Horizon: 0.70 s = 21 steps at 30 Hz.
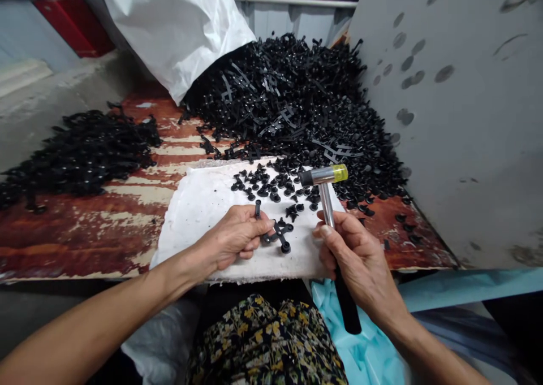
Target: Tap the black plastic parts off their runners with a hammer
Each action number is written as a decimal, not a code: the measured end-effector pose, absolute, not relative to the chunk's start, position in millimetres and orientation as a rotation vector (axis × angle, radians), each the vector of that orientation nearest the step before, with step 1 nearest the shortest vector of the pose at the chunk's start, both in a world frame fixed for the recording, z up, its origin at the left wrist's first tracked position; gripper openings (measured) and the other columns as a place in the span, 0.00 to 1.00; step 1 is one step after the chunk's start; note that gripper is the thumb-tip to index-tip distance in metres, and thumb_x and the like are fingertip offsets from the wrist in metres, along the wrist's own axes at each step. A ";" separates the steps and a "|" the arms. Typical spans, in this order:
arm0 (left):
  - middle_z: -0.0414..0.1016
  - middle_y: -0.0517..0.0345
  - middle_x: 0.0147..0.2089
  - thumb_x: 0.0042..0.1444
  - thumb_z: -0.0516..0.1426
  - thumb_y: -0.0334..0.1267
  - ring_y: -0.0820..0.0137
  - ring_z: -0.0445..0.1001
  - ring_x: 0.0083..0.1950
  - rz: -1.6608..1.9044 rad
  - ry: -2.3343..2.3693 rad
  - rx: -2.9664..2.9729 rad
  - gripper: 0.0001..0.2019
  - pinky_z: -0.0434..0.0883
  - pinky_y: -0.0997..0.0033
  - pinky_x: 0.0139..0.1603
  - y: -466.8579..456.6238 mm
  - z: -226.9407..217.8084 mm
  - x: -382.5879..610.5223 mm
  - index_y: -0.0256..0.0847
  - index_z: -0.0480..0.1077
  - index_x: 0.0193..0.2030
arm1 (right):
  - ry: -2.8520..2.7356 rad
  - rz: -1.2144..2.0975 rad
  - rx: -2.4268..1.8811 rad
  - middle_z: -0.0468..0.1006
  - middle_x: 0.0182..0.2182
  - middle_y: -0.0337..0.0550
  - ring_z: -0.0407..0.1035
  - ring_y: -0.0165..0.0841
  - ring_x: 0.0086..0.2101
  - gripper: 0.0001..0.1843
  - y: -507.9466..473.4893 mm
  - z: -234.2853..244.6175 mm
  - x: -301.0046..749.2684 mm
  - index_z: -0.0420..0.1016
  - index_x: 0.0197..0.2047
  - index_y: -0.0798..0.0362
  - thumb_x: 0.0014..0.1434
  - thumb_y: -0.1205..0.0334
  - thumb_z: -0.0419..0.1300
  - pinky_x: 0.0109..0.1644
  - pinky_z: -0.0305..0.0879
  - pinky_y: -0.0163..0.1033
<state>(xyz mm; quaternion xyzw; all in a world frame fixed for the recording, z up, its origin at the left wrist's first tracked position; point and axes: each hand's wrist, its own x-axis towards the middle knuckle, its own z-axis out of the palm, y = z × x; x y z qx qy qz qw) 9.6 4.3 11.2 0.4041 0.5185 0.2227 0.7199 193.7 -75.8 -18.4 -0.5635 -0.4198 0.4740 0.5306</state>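
My left hand (241, 235) is closed on a black plastic linkage piece (280, 232), pinched between thumb and fingers just above the white pad (190, 221). The piece has crossed flat arms with round ends; part of it is hidden by my fingers. In my right hand (356, 255) is a small mallet (326, 195), gripped around its handle. Its metal head has a yellow face on one end and a black one on the other, and is held up over the pad's right side. Several loose black plugs (275, 197) with round flat heads lie on the pad beyond my hands.
A big heap of black plastic parts (288, 96) spills from a white sack (182, 29) at the back. Another pile of dark linkage pieces (89, 153) lies left on the worn red-brown table (139, 204). A grey spotted panel (458, 119) stands along the right side.
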 end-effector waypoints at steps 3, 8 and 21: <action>0.69 0.63 0.22 0.57 0.56 0.27 0.88 0.51 0.12 0.480 1.199 0.864 0.09 0.46 0.87 0.11 8.4 12.3 14.5 0.34 0.63 0.27 | -0.932 1.146 -1.340 0.62 0.21 0.29 0.51 0.23 0.16 0.15 -78.5 -21.1 195.1 0.69 0.45 0.49 0.60 0.50 0.61 0.16 0.49 0.29; 0.66 0.65 0.19 0.57 0.56 0.25 0.88 0.50 0.11 0.500 1.215 0.852 0.10 0.46 0.87 0.11 10.8 13.1 18.2 0.33 0.64 0.24 | -0.942 1.152 -1.316 0.67 0.24 0.31 0.53 0.22 0.17 0.14 -79.9 -22.1 196.0 0.69 0.44 0.49 0.60 0.51 0.61 0.16 0.50 0.29; 0.67 0.64 0.21 0.56 0.57 0.27 0.88 0.50 0.12 0.481 1.216 0.904 0.09 0.45 0.86 0.11 10.7 8.9 18.1 0.34 0.64 0.26 | -1.003 1.130 -1.299 0.69 0.27 0.32 0.55 0.22 0.17 0.14 -79.4 -26.7 198.2 0.69 0.47 0.49 0.62 0.52 0.60 0.16 0.51 0.28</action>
